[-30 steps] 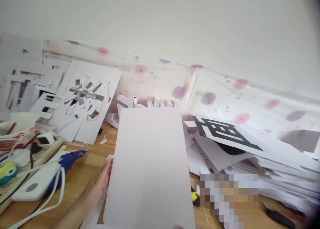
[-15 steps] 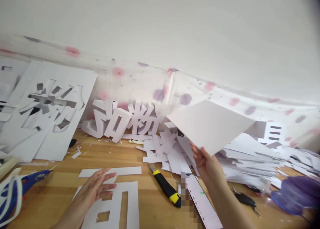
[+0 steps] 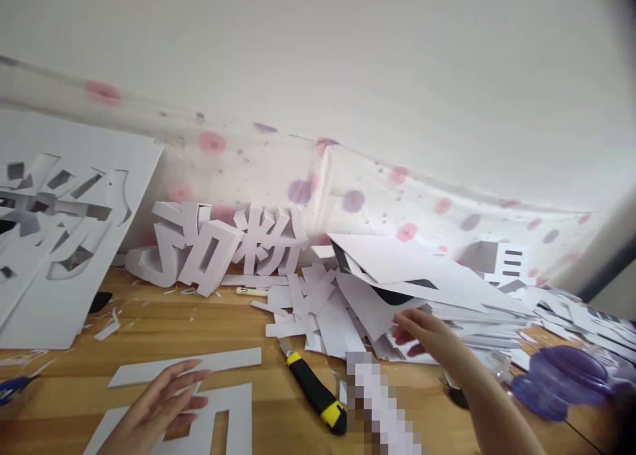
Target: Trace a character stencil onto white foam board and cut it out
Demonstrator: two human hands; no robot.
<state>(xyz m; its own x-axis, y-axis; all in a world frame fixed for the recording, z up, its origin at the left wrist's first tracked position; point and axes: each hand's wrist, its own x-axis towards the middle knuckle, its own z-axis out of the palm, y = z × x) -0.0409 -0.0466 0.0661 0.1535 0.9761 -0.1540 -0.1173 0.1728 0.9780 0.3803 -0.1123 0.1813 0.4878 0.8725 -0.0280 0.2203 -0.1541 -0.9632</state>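
Observation:
My left hand [image 3: 171, 402] hovers over a white cut-out board [image 3: 233, 412] with rectangular openings, its fingers stretched and nothing in them. Just behind it lies a narrow white strip [image 3: 226, 359]. My right hand [image 3: 422, 332] is empty, fingers loosely bent and apart, in front of a stack of white sheets [image 3: 477, 326]. On top of that stack a white board [image 3: 397, 259] rests at a slant, not touched by the hand. A black and yellow utility knife [image 3: 315, 390] with its blade out lies between my hands.
White three-dimensional characters [image 3: 271, 240] stand by the spotted wall covering. A large stencil board [image 3: 104, 243] leans at left. Paper offcuts [image 3: 322, 303] are heaped mid-table. A purple translucent container [image 3: 561, 379] sits at right, and a pixelated long object [image 3: 382, 408] lies in front.
The white board that my right hand held up now lies on the stack, let go. My right hand has moved lower. The view has shifted to the right; my left hand stays open.

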